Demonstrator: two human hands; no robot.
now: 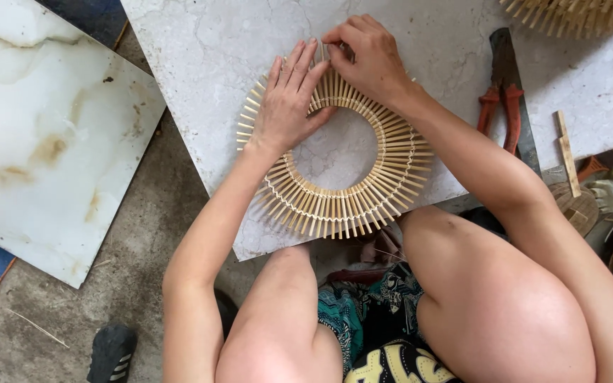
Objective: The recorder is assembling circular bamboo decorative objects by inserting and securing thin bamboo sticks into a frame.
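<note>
A flat ring of short bamboo sticks (352, 206), bound with pale cord, lies on a white marble tile (200, 64). My left hand (289, 99) lies flat on the ring's upper left part, fingers together and pressing down. My right hand (367, 57) is at the ring's top edge, its fingertips pinched on a stick or cord there; the exact thing pinched is hidden by the fingers. The middle of the ring is open and shows the tile.
Red-handled pliers (503, 106) and a long dark blade (519, 113) lie on the tile to the right, with a loose bamboo strip (567, 152). Another bamboo ring (576, 14) shows at the top right. A second stained tile (51, 135) lies left. My knees are below.
</note>
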